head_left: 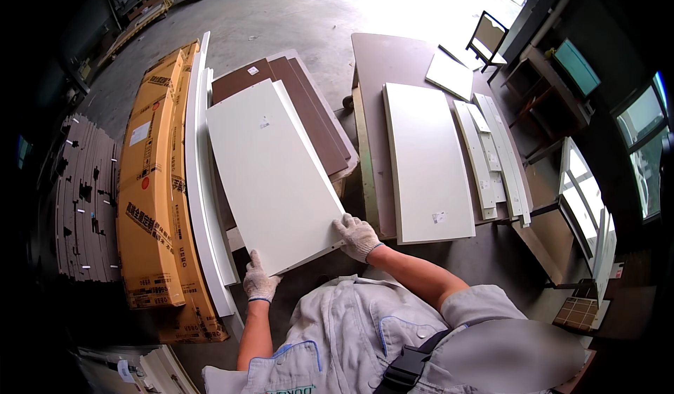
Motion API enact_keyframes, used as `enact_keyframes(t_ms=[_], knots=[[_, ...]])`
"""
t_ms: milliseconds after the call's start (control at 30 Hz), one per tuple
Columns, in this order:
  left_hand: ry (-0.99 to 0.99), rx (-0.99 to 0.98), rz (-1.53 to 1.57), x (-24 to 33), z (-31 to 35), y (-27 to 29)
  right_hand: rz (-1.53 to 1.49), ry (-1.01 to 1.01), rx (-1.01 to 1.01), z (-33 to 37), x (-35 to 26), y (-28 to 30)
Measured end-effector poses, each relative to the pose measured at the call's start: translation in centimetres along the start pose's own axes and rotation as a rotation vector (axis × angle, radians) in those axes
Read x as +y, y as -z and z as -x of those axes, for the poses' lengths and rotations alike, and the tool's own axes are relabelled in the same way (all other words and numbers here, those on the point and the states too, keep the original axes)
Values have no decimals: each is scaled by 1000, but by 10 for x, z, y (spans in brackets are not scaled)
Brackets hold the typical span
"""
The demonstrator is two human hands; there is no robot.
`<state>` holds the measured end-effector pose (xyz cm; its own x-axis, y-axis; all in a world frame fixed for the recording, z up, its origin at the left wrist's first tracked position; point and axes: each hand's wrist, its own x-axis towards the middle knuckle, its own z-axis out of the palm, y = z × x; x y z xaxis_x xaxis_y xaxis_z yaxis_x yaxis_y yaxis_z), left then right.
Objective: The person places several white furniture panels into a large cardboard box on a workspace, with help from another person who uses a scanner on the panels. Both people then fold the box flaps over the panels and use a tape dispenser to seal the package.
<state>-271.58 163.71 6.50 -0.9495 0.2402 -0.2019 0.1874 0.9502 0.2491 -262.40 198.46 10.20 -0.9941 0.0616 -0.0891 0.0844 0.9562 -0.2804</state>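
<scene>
A large white panel (270,176) with a small label lies at a slant over a stack of brown boards (309,120). My left hand (261,279), in a pale knitted work glove, grips the panel's near left corner, one finger reaching up along its side. At the near right corner my right hand (358,239), gloved alike, is closed over the edge. The fingers beneath the panel are hidden. Part of another white board (283,93) shows under its far right side.
Tall cardboard packages (151,204) and long white strips (203,183) stand at the left. To the right, a brown table (375,57) bears a white panel (430,162) and several narrow white boards (484,152). A chair (486,41) stands at the far right.
</scene>
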Motion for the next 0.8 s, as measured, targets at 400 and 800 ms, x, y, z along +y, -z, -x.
enact_keyframes(t_ms=[400,800], knots=[[-234,-392,666,303,5,-64,-120,-1171,440,186,365,34],[238,-668,998,417,-5,-162,-1304,-1182,88,231,442,10]])
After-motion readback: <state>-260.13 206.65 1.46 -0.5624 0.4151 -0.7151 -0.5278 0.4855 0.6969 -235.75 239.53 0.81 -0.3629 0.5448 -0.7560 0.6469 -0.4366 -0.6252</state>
